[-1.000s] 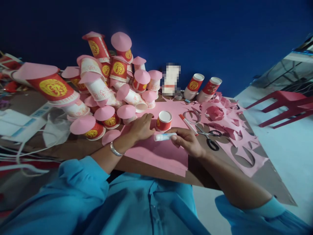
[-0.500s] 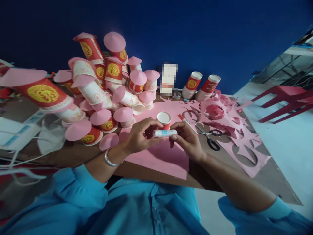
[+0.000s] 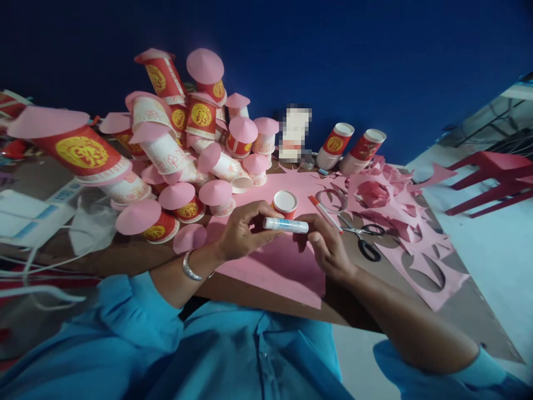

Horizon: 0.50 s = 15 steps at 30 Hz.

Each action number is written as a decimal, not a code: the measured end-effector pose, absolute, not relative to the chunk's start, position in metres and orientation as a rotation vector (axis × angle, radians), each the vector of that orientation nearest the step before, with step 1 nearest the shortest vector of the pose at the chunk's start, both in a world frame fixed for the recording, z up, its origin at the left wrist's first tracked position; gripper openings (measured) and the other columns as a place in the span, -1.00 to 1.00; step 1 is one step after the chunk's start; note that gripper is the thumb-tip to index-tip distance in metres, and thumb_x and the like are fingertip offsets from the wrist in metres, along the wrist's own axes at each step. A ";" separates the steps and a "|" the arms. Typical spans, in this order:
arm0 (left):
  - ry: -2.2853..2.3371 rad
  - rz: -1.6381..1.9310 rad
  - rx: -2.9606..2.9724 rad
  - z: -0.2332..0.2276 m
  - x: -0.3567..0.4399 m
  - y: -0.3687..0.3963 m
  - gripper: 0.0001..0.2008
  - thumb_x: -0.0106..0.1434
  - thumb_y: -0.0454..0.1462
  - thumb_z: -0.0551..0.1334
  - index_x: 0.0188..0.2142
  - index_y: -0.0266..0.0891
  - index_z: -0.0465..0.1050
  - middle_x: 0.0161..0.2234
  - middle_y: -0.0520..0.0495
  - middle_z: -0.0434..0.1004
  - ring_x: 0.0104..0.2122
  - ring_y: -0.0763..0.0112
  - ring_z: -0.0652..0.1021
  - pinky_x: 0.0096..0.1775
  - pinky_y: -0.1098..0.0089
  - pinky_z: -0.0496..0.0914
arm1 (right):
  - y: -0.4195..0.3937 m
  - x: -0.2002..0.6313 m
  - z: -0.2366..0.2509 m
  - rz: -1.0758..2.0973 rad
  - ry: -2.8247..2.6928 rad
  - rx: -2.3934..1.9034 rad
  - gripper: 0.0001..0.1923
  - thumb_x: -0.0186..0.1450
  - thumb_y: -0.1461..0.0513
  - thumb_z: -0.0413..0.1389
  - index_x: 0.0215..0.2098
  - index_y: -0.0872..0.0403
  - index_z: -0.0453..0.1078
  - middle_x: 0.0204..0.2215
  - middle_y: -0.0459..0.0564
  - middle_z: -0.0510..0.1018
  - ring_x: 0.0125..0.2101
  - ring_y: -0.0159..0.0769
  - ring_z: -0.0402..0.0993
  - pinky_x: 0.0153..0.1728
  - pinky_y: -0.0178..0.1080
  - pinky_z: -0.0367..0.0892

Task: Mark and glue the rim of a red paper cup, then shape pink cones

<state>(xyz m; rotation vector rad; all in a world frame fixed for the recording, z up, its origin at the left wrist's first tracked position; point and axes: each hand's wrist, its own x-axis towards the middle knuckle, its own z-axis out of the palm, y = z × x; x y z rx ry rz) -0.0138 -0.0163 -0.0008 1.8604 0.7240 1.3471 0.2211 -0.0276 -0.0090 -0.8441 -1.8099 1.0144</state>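
Both grips close on one white glue stick [image 3: 286, 224], held level above the pink paper sheet [image 3: 275, 266] at the near edge of the counter [image 3: 137, 255]. The left hand [image 3: 241, 230] curls its fingers over the stick's left end, thumb underneath, the wrist bent inward and ringed by a silver bracelet [image 3: 189, 268]. The right hand [image 3: 327, 247] pinches the stick's right end between thumb and forefinger, its forearm running back toward the lower right in a blue sleeve [image 3: 449, 372].

Far left on the counter, a heap of red-and-white paper cups [image 3: 175, 144] capped with pink paper cones leans in all directions. Just beyond the glue stick stands a single red cup [image 3: 285, 203], upright and uncapped. To its right lie an orange-tipped pen [image 3: 322, 211] and a roll of tape [image 3: 327, 199], then a pair of scissors [image 3: 362, 239] with black handles, just beside the right hand. Two more cups [image 3: 350, 145] lean against the blue wall behind. Pink paper offcuts [image 3: 408, 239], with round holes cut from them, cover the counter's right end.
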 end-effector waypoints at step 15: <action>0.757 1.279 1.795 -0.005 -0.012 -0.015 -0.71 0.29 -0.09 0.49 -0.27 -0.21 0.51 -0.44 0.05 0.47 -0.50 0.52 0.38 -0.47 0.48 0.32 | -0.027 0.221 -0.004 0.928 -1.914 -0.900 -0.47 0.50 -0.25 0.08 -0.20 0.01 0.42 -0.48 -0.12 0.51 -0.52 -0.36 0.40 -0.45 -0.26 0.31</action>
